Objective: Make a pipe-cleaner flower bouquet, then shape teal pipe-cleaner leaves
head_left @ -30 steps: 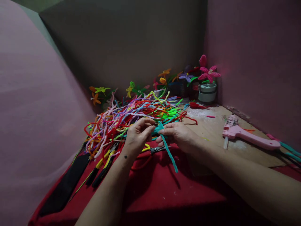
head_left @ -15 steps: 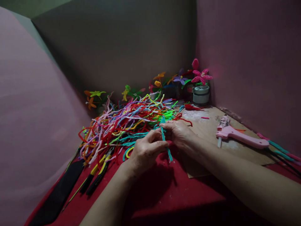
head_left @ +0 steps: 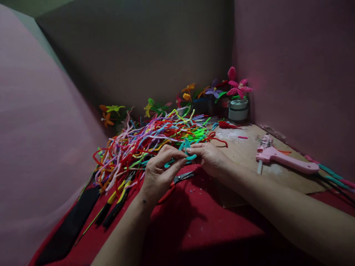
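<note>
A teal pipe cleaner [head_left: 191, 157], bent into a loop, is pinched between both hands above the red cloth. My left hand [head_left: 163, 166] closes thumb and forefinger on its lower strand. My right hand [head_left: 209, 155] grips it near the folded upper part, its other fingers curled and partly hidden. Below the hands lie scissors [head_left: 181, 178] with dark blades, their red handles partly covered by my left wrist. Just behind spreads a big tangled heap of coloured pipe cleaners [head_left: 155, 136].
Pliers [head_left: 116, 203] with yellow-black handles lie at left beside a black strip [head_left: 69, 225]. A pink glue gun [head_left: 285, 160] rests on a board [head_left: 235, 144] at right. Pipe-cleaner flowers [head_left: 240, 88] line the back, one in a grey pot [head_left: 238, 109].
The teal pipe cleaner, straight and pointing down before, is now bent around sideways. My left hand has moved left and turned, uncovering the scissors.
</note>
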A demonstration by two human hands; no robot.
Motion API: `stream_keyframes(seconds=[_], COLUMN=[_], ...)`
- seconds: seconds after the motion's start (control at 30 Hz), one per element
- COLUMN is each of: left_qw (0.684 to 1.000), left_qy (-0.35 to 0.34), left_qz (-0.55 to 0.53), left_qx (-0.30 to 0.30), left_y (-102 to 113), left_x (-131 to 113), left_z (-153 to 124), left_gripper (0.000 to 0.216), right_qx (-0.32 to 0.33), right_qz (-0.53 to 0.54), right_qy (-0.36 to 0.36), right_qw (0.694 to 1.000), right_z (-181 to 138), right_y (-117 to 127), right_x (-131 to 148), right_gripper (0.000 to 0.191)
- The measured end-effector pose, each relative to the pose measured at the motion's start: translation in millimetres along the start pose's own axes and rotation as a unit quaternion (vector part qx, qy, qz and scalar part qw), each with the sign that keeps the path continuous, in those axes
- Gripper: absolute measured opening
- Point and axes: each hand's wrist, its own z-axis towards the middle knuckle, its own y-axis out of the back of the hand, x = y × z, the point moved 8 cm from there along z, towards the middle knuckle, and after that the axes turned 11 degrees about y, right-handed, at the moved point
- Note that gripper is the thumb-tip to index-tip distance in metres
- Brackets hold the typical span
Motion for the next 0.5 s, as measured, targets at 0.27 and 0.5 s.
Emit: stream_keyframes(seconds=[0.27, 0.5], left_qw=[0.977, 0.938], left_qy=[-0.051, -0.112], left_qz=[0.192, 0.324], left_qx=[-0.074, -0.051], left_y=[5.6, -7.2], left_x=[-11.0, -8.2], left_z=[-0.7, -1.0], left_gripper=[0.01, 0.013], right_qx=[0.038, 0.047], right_qz=[-0.076, -0.166], right_qy=[0.021, 0.049], right_qw=[0.996, 0.984], right_z=[-0.7, -2.5], right_y=[-3.3, -3.2], right_x=[0.0, 5.1], right_gripper=[0.016, 0.02])
